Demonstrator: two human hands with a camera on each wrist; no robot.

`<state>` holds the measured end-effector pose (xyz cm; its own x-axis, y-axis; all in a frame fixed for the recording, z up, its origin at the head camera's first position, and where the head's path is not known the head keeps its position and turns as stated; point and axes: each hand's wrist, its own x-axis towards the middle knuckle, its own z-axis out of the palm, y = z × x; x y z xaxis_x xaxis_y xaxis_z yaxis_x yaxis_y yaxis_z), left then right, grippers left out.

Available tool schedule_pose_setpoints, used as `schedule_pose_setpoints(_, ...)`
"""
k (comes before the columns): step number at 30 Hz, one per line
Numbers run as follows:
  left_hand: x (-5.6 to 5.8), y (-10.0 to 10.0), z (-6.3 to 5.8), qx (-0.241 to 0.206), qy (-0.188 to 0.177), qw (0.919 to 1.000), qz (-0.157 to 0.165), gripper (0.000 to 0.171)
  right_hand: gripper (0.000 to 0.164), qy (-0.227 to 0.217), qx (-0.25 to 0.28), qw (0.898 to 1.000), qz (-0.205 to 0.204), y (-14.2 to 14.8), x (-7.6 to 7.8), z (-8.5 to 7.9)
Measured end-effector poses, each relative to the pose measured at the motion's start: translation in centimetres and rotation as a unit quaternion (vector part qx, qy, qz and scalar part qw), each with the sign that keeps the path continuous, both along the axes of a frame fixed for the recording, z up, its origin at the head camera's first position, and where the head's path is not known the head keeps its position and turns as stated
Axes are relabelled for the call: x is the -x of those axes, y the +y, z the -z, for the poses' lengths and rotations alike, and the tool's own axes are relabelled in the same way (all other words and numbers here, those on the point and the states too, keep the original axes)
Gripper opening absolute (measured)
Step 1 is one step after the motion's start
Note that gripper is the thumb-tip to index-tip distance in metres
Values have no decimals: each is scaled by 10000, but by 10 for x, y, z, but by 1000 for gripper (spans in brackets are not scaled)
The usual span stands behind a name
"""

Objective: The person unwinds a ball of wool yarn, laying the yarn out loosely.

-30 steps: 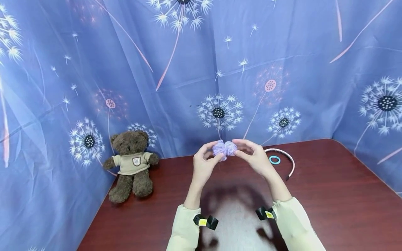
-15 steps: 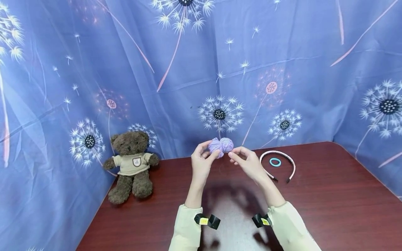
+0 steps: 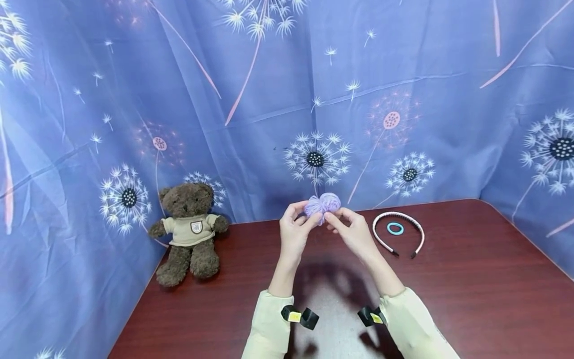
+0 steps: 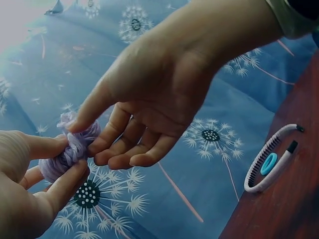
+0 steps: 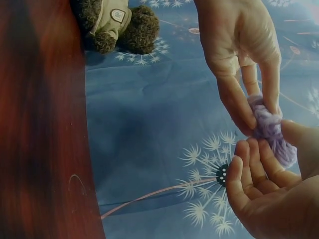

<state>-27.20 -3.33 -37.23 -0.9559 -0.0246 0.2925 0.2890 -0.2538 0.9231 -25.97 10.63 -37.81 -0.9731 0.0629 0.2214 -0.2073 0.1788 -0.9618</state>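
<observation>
A small bundle of lilac yarn, pinched in at its middle like a bow, is held up above the far part of the table. My left hand grips its left end between thumb and fingers. At the bundle's lower right side, my right hand pinches the yarn with thumb and index finger. The left wrist view shows the right thumb lying on the yarn, with the other right fingers loosely bent below. From the right wrist view, the fingers of both hands meet around the yarn.
On the table, a pale pink headband lies right of my hands, with a turquoise ring inside its curve. A brown teddy bear in a beige shirt sits at the left. Behind hangs a blue dandelion-print curtain.
My right hand has slid from the yarn's right end to its lower side near the middle, uncovering the right loop. My left hand keeps its grip. More of the headband shows now.
</observation>
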Motion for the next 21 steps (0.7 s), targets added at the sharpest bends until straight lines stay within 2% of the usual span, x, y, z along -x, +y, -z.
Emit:
schedule_pose_setpoints(6, -1, 3, 0, 252, 240, 9994, -77, 41, 26, -59, 302, 9994, 151, -1, 0, 0)
schedule_pose_setpoints(10, -1, 2, 0, 256, 253, 9993, -119, 41, 23, -2, 519, 9986, 122, -1, 1, 1)
schedule_pose_setpoints(13, -1, 0, -1, 295, 269, 9992, -90, 41, 21, 40, 486, 9988, 102, 0, 1, 2)
schedule_pose_setpoints(16, -2, -5, -3, 411, 345, 9985, 96, 41, 19, 91, 423, 9990, 69, 3, 2, 3)
schedule_pose_setpoints(21, -4, -17, -8, 779, 584, 9934, 602, 40, 20, 212, 578, 9980, 144, 13, 5, 2)
